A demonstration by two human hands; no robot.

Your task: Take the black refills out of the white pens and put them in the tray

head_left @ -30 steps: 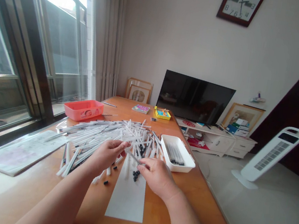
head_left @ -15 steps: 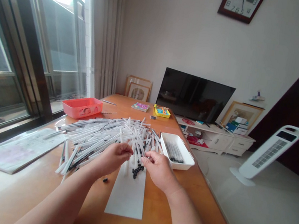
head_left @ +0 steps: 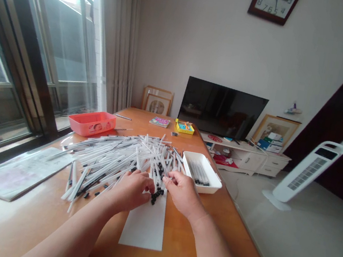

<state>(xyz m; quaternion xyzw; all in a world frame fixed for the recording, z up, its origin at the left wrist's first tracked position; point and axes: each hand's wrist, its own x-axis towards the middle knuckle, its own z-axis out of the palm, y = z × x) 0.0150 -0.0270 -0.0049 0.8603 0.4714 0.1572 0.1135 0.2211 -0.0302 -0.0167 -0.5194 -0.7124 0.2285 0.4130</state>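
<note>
My left hand [head_left: 135,189] is bent over the paper strip, its thumb and fingers curled in at the edge of a small cluster of black caps [head_left: 157,195]. What those fingertips hold, if anything, is hidden. Across from it, my right hand [head_left: 183,191] pinches a thin translucent pen tube [head_left: 166,172] between thumb and forefinger. Beyond both hands spreads a large heap of whitish pen tubes [head_left: 115,152], with black pieces mixed in. Under the caps lies a white paper strip [head_left: 143,229].
A white tray [head_left: 217,184] holding thin refills with dark ends stands right of my right hand. At the back left sits a red basket [head_left: 75,123]. A booklet [head_left: 1,179] lies by the window; a yellow box [head_left: 184,130] is farther back. Loose caps [head_left: 86,195] dot the tabletop.
My left hand has moved down and slightly right, from beside the tubes to the black caps. My right hand stays nearly in place. The view has shifted slightly.
</note>
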